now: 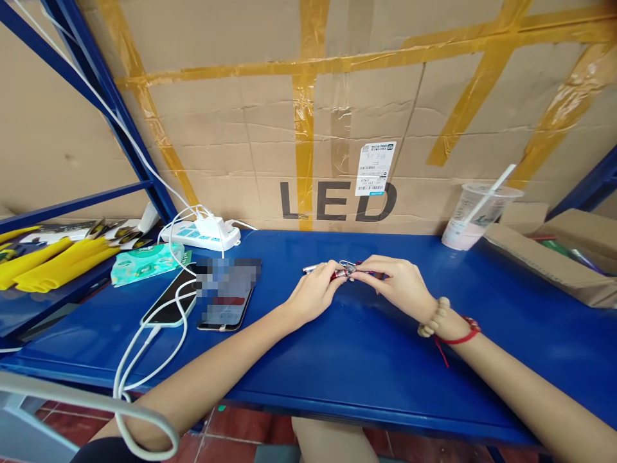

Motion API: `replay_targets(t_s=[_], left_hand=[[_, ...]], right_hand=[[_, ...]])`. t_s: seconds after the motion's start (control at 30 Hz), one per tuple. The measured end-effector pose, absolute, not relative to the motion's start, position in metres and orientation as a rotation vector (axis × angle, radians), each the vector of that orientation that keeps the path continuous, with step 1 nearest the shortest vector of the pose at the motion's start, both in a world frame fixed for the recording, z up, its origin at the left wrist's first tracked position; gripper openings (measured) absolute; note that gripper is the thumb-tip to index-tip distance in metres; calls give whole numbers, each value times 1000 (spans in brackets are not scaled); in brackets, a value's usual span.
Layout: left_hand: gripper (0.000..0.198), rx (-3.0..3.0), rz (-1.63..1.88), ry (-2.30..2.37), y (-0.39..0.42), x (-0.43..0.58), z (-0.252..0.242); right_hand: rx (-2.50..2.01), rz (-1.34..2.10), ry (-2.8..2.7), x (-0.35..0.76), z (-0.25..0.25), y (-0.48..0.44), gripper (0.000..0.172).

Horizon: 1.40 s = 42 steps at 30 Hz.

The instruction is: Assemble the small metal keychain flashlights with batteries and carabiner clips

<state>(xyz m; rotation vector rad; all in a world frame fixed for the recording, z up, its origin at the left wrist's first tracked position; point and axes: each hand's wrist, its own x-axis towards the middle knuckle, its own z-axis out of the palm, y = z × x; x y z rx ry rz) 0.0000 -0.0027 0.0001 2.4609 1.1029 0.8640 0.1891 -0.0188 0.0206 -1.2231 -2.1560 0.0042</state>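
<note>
Above the blue tabletop [366,360], my left hand [313,292] is closed round a slim red-and-silver pen-shaped piece [339,274]. Its silver end pokes out past the left side of those fingers. My right hand [402,283] meets it from the other side, thumb and fingertips pinched on a small shiny metal part [350,268] at the piece's right end. A thin loop shows just above the fingertips. Both hands almost touch, and the fingers hide much of what they hold, so I cannot make out its exact kind.
Two phones [168,299] lie at left with white cables, beside a power strip [207,233] and a green tissue pack [144,265]. Yellow-handled items [67,260] fill the far left. A plastic cup with a straw [475,218] and an open carton [544,257] stand right; a large cardboard box [231,141] forms the back.
</note>
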Motion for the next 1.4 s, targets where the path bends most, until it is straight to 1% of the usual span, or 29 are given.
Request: replay_targets(t_s=[0.17, 0.4, 0.5, 0.6, 0.7, 0.8, 0.97, 1.07, 1.27, 1.4], left_hand=[[14, 2511, 834, 1195, -1, -1, 1], [20, 2602, 935, 1200, 7, -5, -2], [20, 2584, 1081, 1184, 13, -7, -3], [19, 2476, 1187, 1208, 15, -7, 0], [19, 2301, 1156, 1153, 12, -6, 2], [20, 2154, 1114, 1043, 8, -3, 0], [21, 1889, 1231, 981, 4, -1, 2], [25, 1808, 1263, 883, -1, 0, 11], [31, 1604, 1154, 775, -11, 9, 17], [33, 1654, 1069, 768, -7, 11, 22]], right_hand=[[-1224, -195, -2089, 190, 20, -19, 27], [-1198, -219, -2142, 189, 19, -22, 24], [-1200, -55, -2031, 187, 19, -22, 23], [-1114, 223, -1970, 184, 18, -21, 24], [-979, 495, -2100, 181, 17, -18, 23], [-943, 657, -2188, 178, 18, -18, 23], [-960, 988, -2079, 175, 19, -22, 29], [-919, 1074, -2001, 171, 18, -24, 31], [-806, 1142, -1925, 165, 14, -25, 33], [-780, 1177, -1896, 165, 12, -25, 35]])
